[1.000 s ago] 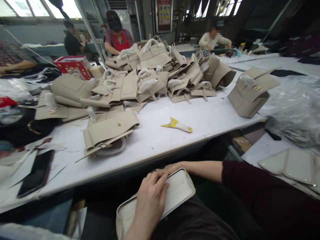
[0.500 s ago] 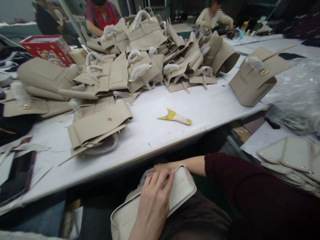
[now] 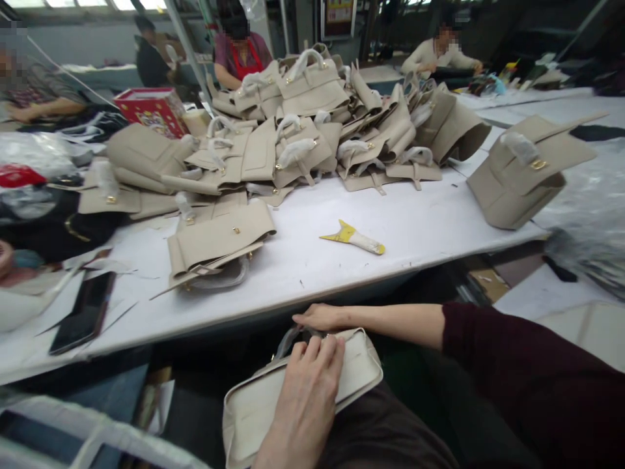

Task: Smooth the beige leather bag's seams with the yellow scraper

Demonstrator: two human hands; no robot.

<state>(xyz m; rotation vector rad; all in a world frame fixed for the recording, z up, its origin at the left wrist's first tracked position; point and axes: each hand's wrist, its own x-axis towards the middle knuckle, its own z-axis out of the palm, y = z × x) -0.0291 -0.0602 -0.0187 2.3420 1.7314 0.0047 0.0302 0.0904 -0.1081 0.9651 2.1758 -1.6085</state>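
A cream leather bag (image 3: 254, 407) lies on my lap below the table edge. My left hand (image 3: 307, 384) rests on top of it, palm down, with the fingertips curled over its far edge. My right hand (image 3: 319, 317), on a bare forearm that comes out of a dark maroon sleeve, grips the same far edge from behind with closed fingers. Between the two hands a handle wrapped in clear plastic (image 3: 288, 340) sticks up from the bag.
On the white table (image 3: 312, 260) a yellow-tipped scraper tool (image 3: 354, 238) lies close in front of me. Behind it are a pile of beige handbags (image 3: 303, 130), one flat bag (image 3: 219, 244) and a standing bag (image 3: 522, 172). A phone (image 3: 83, 312) lies left. Several people work at the back.
My right hand has come further out along the bag's far edge. The plastic-wrapped handle now shows between my hands. The view first dipped, then rose and swung a little.
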